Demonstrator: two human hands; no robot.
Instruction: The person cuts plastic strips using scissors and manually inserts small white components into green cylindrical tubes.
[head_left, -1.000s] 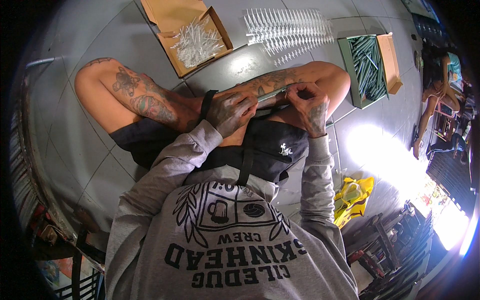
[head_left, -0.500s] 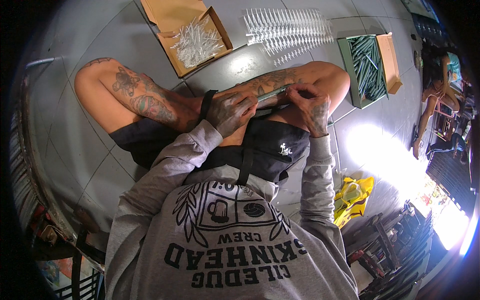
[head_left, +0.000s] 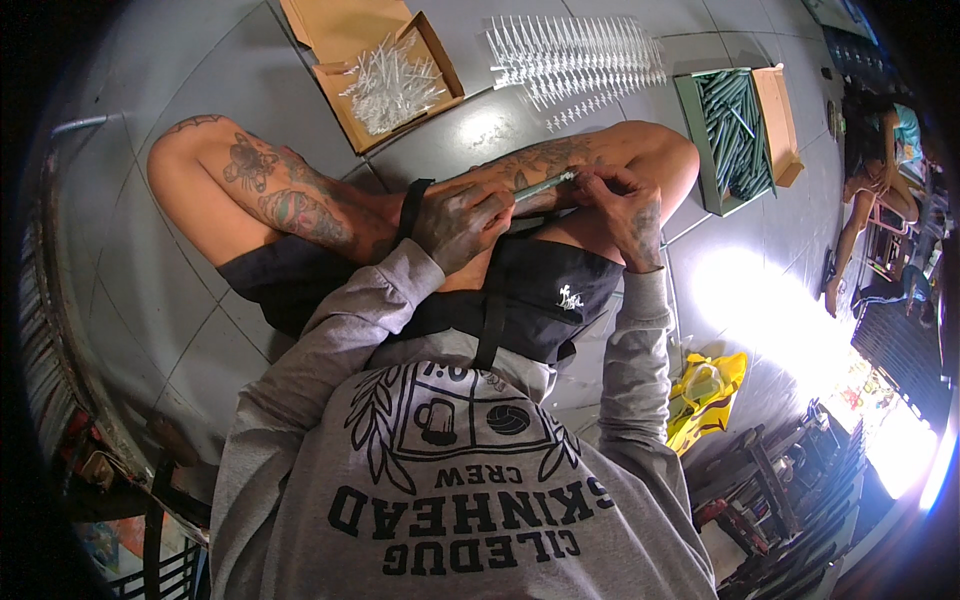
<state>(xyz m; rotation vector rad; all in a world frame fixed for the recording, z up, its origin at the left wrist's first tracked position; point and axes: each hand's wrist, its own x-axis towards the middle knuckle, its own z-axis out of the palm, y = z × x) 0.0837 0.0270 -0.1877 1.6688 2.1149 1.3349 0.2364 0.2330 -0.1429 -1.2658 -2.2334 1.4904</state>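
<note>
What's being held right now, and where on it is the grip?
A thin green tube: the left hand grips its near end, the right hand pinches its far tip.

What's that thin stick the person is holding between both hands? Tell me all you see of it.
The thin stick is a slim, pale green-grey tube, plastic by its look, lying nearly level above the person's lap. The left hand grips its near end; the right hand pinches its far tip. Finer detail is too small to tell.
</note>
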